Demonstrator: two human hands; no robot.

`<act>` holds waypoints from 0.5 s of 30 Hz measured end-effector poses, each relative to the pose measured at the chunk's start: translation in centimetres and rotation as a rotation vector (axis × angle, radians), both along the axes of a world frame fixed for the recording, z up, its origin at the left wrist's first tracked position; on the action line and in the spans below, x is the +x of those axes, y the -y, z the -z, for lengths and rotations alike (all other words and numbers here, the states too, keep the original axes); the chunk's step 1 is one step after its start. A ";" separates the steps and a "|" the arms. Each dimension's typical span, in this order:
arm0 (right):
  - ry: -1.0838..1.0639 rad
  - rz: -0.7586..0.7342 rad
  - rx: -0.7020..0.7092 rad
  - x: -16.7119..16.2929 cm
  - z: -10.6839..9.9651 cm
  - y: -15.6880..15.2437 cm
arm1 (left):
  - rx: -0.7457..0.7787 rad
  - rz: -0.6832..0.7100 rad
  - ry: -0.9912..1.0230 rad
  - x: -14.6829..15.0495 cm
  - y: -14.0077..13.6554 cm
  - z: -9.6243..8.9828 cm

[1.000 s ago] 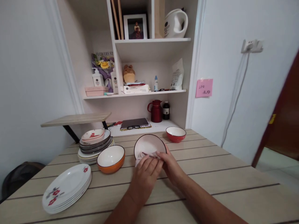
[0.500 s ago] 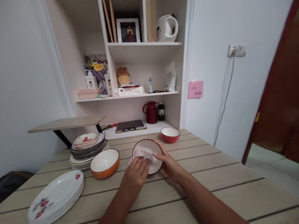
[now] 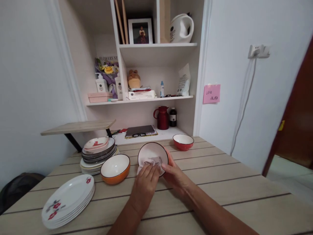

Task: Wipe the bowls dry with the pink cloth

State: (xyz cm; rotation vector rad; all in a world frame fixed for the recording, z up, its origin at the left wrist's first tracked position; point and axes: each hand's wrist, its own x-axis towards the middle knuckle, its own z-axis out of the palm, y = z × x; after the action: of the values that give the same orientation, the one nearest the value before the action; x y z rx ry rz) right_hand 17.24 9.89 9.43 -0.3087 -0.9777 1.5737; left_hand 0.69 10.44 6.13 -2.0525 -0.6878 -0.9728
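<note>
My right hand grips a dark-rimmed bowl by its right side, thumb over the rim and fingers behind it. The bowl is tilted so its white inside faces me. Pressed against the lower inside is a pale cloth, held under the bunched fingers of my left hand. To the left of the hands an orange bowl stands upright on the table. A red bowl stands upright beyond my right hand.
At the left are a stack of flowered oval plates and a taller pile of dishes below a small raised wooden shelf. Behind the table, a red thermos jug and a dark laptop rest in the shelving.
The cloth and my left hand have shifted lower in the bowl, toward its near rim. The bowl has tipped slightly. The whole view has swung a little to the left.
</note>
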 end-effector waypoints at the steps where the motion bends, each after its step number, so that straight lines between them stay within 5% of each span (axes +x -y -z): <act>1: 0.026 0.011 -0.001 -0.3 0.0 0.1 | -0.022 0.014 0.002 0.0 0.0 0.0; 10: 0.152 0.207 -0.164 0.3 -0.3 -0.1 | -0.186 0.087 -0.109 1.0 -0.6 0.5; 15: 0.259 0.234 -0.181 2.3 -0.9 -0.5 | -0.094 0.057 -0.128 0.6 -0.6 0.2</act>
State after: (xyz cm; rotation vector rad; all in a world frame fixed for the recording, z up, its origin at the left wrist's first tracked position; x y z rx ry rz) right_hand 19.52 10.42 10.35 -0.7421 -0.9582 1.4312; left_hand 1.31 11.03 5.88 -2.2063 -0.6215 -0.8459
